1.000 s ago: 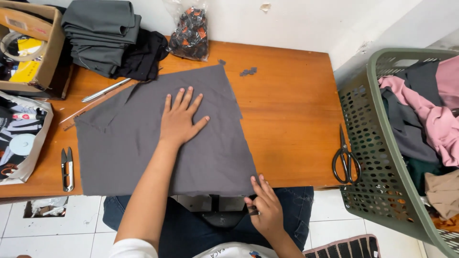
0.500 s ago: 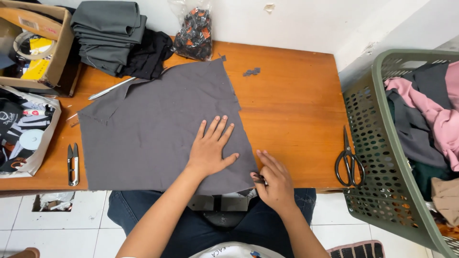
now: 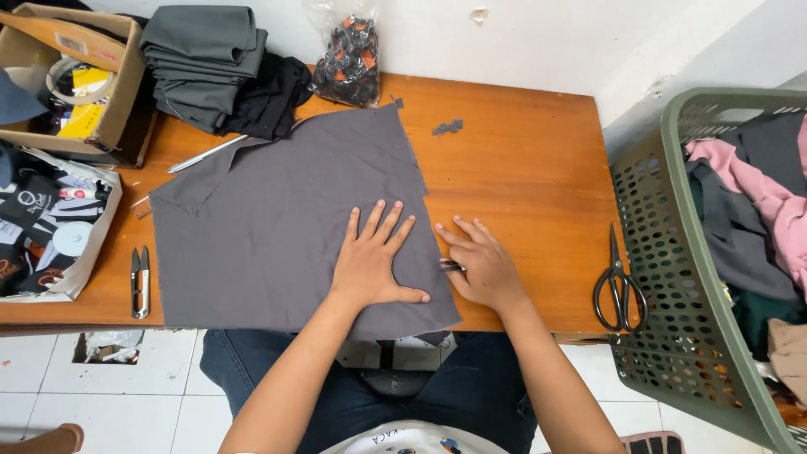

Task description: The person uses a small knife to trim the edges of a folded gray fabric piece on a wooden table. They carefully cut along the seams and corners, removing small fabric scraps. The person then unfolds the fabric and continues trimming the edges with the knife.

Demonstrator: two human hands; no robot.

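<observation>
A dark grey piece of fabric [image 3: 269, 227] lies spread flat on the wooden table [image 3: 521, 160]. My left hand [image 3: 374, 262] presses flat on the fabric's lower right part, fingers apart. My right hand [image 3: 481, 267] rests on the table just beside the fabric's right edge. Its thumb and forefinger pinch a small dark tool [image 3: 450, 266] against that edge. The two hands lie close together, thumbs nearly touching.
Black scissors [image 3: 620, 287] lie near the table's right edge, thread snips [image 3: 139, 282] at the front left. A green laundry basket [image 3: 664, 252] of clothes stands to the right. Folded grey cloth [image 3: 206, 59], black cloth [image 3: 271, 97], a plastic bag [image 3: 349, 55] and a cardboard box [image 3: 113, 92] line the back.
My left hand slid from the fabric's middle to its lower right part. My right hand came up from below the table's front edge to the fabric's right edge.
</observation>
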